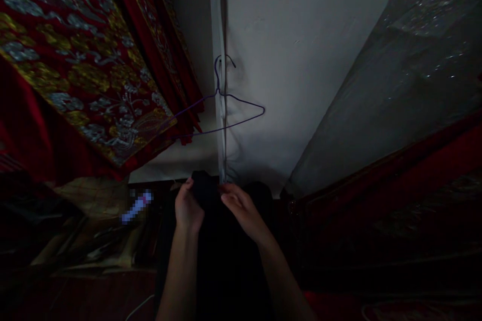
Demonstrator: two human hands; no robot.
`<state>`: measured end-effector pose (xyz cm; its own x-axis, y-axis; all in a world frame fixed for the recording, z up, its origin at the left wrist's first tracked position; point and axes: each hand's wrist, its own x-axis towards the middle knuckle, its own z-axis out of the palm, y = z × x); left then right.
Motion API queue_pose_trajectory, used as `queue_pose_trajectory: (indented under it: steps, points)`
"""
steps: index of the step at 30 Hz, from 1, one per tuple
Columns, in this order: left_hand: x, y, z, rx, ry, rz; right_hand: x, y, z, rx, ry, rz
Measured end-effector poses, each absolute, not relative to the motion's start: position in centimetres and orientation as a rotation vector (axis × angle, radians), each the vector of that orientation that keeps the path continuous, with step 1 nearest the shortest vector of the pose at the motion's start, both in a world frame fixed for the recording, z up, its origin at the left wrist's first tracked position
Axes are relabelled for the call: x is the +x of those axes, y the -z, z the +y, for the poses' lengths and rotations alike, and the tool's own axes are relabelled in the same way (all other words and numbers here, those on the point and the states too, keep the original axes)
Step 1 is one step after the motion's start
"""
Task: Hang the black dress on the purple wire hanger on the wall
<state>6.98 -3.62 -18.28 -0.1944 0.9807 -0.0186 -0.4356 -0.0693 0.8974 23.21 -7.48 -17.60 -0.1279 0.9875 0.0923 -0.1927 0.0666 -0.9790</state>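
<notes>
A piece of dark cloth (205,190) is stretched between my two hands, low in the middle of the head view. My left hand (187,208) is closed on its left edge, with the thumb on top. On the other side my right hand (241,205) pinches the cloth's right edge between thumb and fingers. The cloth's lower part merges with the dark clothing below, so its full shape cannot be made out. Beyond the hands, a purple wire hanger (241,98) hangs by its hook on a pale vertical strip (221,20).
Red cloth with gold and silver embroidery (94,60) hangs at the left. A sheet of clear plastic (376,85) leans at the right, above dark red fabric (399,170). Cardboard-coloured items (90,200) and a blurred-out bluish object (136,207) lie at lower left.
</notes>
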Motion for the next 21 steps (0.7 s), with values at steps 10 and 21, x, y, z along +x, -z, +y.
queue_pose_trajectory:
  steps: [10, 21]
  points:
    - [9.3, 13.7, -7.4, 1.625, -1.591, 1.073, 22.6, 15.7, -8.8, -0.963, -1.332, -1.000]
    - [4.2, 19.1, -5.8, 1.951, -0.390, 0.808, 31.8, 8.1, -4.5, -0.974, -1.042, -2.083]
